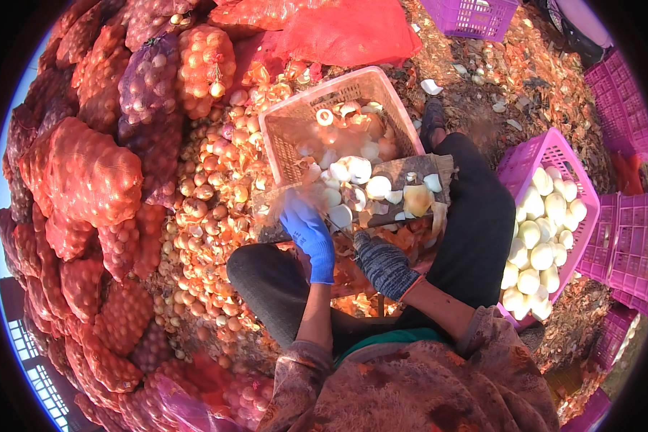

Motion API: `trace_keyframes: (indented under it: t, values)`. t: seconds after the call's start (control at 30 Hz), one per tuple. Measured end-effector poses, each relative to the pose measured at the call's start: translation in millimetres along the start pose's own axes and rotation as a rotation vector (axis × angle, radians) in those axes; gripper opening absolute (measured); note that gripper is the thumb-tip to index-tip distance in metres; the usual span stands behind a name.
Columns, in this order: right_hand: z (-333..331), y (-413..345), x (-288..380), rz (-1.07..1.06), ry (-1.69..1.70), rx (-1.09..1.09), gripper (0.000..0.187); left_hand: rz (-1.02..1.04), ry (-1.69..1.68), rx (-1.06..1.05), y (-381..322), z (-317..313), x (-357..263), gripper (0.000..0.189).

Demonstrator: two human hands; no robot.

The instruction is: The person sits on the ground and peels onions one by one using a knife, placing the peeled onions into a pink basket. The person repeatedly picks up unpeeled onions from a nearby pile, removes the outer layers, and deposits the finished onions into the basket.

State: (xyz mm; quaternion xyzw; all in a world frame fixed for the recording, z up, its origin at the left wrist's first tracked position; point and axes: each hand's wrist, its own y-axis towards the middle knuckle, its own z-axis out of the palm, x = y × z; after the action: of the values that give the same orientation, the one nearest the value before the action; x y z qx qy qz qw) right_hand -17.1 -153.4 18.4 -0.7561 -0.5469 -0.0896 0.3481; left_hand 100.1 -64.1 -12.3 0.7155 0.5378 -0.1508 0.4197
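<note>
My left hand, in a blue glove, reaches over the left part of a worn wooden board across my lap; its fingertips are blurred, and whether they hold anything is unclear. My right hand, in a dark grey knit glove, is curled near the board's front edge, with what looks like a thin blade pointing up-left from it. Peeled white onions, cut pieces and a part-peeled onion lie on the board. Behind the board, a pink plastic crate holds onions and skins.
At the right stands a pink crate full of peeled onions. Unpeeled onions and loose skins cover the ground at left. Filled red mesh sacks are piled beyond. Purple crates line the far right; part of another person shows at top right.
</note>
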Motion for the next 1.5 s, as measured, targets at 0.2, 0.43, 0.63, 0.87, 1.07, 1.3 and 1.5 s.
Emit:
trace_keyframes:
  t: [0.2, 0.43, 0.63, 0.87, 1.07, 1.3, 1.5]
  values:
    - [-5.0, 18.0, 2.8, -0.094, 0.187, -0.001, 0.034, -0.070, -0.083, 0.047, 4.2, 1.1, 2.1, 0.052]
    - [24.3, 25.9, -47.5, 0.019, 1.940, 0.748, 0.025, 0.145, 0.089, 0.229, 9.6, -5.8, -9.5, 0.046]
    - [13.8, 21.9, -11.8, -0.122, 1.028, 0.151, 0.021, 0.055, -0.148, 0.222, 6.2, -5.5, 26.7, 0.044]
    - [21.5, 7.7, -18.1, -0.076, 0.464, -0.111, 0.040, 0.037, -0.186, 0.298, -0.3, -5.3, 19.5, 0.040]
    - [1.2, -29.4, -16.1, -0.058, 0.560, -0.239, 0.039, -0.125, -0.243, 0.320, 13.8, -4.2, 1.0, 0.041]
    - [32.2, -1.7, -1.1, -0.100, 0.198, -0.283, 0.051, -0.098, -0.111, 0.195, 5.7, 1.8, 8.1, 0.047]
    - [35.9, 42.6, 0.2, -0.182, 0.121, -0.340, 0.034, -0.094, -0.056, 0.265, 1.3, 0.0, 14.7, 0.047]
